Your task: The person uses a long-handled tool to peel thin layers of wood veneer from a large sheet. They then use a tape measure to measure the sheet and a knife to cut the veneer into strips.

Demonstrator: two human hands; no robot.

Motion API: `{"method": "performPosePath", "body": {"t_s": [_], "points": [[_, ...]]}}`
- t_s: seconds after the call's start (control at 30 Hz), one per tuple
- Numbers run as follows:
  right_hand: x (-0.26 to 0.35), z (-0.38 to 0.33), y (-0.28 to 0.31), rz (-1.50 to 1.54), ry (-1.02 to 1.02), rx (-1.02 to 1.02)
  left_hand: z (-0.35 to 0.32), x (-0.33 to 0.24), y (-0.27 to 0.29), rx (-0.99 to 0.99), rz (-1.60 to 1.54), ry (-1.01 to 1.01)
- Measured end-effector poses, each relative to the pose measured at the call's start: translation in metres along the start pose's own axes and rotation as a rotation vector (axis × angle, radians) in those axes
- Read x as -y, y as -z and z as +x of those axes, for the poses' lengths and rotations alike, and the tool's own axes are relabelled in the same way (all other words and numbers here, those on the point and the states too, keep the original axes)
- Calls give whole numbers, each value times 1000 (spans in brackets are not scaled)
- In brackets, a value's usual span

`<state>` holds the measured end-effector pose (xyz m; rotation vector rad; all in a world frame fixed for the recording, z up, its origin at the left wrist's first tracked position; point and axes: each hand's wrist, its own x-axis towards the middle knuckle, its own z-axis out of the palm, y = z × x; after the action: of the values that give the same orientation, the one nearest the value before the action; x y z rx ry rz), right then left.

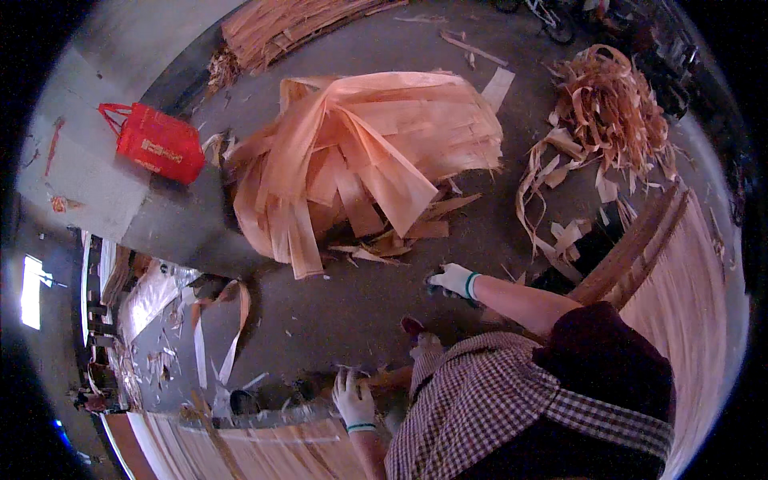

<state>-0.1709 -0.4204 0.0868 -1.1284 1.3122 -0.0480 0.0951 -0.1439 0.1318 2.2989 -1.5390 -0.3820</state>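
My left hand (353, 398), in a white glove with a green cuff band, is open with its fingers spread. It is by the edge of a stack of pale wood veneer strips (280, 448) and seems to hold nothing. My right hand (455, 280), gloved the same way, hangs over the grey floor with its fingers loosely bent and apart. Nothing shows in it, though its dark palm side is mostly hidden. Ahead lies a big heap of thin orange-tan veneer sheets (376, 136), with several sheets draped over its near side.
A red bag (160, 142) is at the far left. A tangle of veneer scraps (612, 120) lies at the far right, beside another tall veneer stack (680, 296). A looped veneer strip (240, 328) and loose scraps lie on the left. More veneer (288, 32) is at the back.
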Motion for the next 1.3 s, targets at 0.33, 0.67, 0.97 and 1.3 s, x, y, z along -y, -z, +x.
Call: {"method": "performPosePath", "body": {"t_s": [0.33, 0.67, 0.97, 1.3], "points": [[82, 98, 128, 453, 98, -292, 239, 16, -19, 285, 52, -74], [249, 325, 230, 382, 187, -362, 311, 4, -50, 506, 102, 191], [260, 539, 237, -770, 171, -117, 350, -96, -88, 581, -224, 377], [317, 438, 267, -638, 584, -334, 400, -124, -85, 610, -7, 403]]}}
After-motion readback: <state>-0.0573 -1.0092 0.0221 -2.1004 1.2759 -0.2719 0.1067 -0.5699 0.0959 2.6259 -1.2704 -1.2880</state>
